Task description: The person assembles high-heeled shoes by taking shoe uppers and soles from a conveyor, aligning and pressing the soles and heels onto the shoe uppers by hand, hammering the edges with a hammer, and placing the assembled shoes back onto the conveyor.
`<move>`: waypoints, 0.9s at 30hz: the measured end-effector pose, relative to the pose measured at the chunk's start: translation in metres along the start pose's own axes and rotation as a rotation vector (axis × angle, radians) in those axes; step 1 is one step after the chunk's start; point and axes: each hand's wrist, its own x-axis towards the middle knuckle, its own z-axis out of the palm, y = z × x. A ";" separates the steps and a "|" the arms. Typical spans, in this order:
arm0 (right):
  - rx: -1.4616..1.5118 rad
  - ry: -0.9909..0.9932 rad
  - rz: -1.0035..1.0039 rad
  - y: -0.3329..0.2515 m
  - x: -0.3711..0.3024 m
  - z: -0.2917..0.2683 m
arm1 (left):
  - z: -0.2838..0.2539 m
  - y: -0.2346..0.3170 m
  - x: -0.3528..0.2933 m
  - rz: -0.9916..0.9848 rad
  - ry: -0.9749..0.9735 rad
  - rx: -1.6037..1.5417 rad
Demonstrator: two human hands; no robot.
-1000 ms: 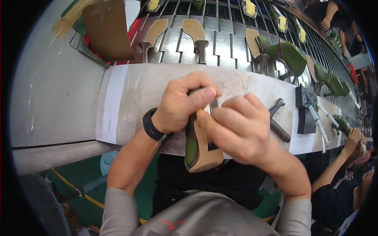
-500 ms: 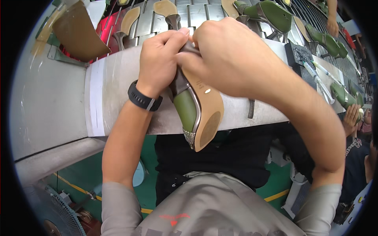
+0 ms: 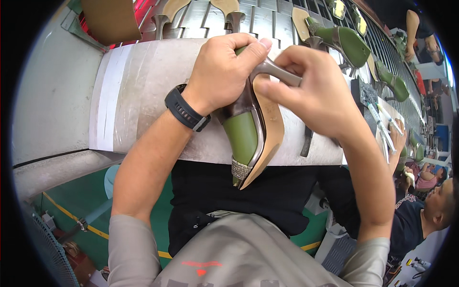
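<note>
A high-heeled shoe (image 3: 267,138) with a tan sole and a dark metallic upper is tilted over the bench edge, toe toward me. A green shoe last (image 3: 241,136) fills it, and a glittering band (image 3: 240,169) crosses near the toe. My left hand (image 3: 224,71), with a black watch on its wrist, is wrapped around the back of the shoe. The fingers and thumb of my right hand (image 3: 311,88) close around its slim heel (image 3: 275,71). That hand is slightly blurred, and part of the heel is hidden behind it.
Beyond the pale bench (image 3: 158,95), a slatted metal conveyor (image 3: 263,24) carries several heeled shoes, some on green lasts (image 3: 346,45). A dark-handled tool (image 3: 307,142) lies right of the shoe. Syringes (image 3: 379,124) lie by a black block (image 3: 363,91). A co-worker (image 3: 409,220) is at right.
The shoe has rolled to show more of its side and less of its sole. My right hand has shifted right and down, exposing the heel. The whole view has also shifted.
</note>
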 end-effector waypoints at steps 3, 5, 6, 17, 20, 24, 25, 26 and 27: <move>0.363 0.169 -0.179 0.042 -0.011 0.026 | 0.005 0.001 -0.001 -0.004 -0.004 -0.111; 0.439 0.165 -0.104 0.045 -0.006 0.028 | 0.004 0.003 -0.002 0.006 -0.011 -0.126; 0.483 -0.001 -0.032 0.047 0.001 0.028 | 0.005 0.005 -0.003 0.004 -0.010 -0.134; 0.647 -0.099 0.079 0.039 -0.006 0.049 | 0.008 0.011 -0.004 -0.060 0.025 -0.025; 0.678 -0.060 0.077 0.035 -0.015 0.055 | 0.009 0.008 -0.003 -0.013 0.041 -0.028; 0.821 0.023 0.115 0.035 -0.024 0.067 | 0.011 0.004 -0.002 -0.002 0.047 -0.023; 0.820 0.024 0.114 0.037 -0.024 0.066 | 0.011 0.003 -0.002 -0.004 0.048 -0.012; 0.858 -0.040 0.204 0.040 -0.024 0.065 | 0.011 0.003 -0.001 -0.007 0.049 0.000; 0.897 -0.106 0.296 0.040 -0.023 0.065 | 0.010 0.003 -0.002 -0.009 0.048 0.001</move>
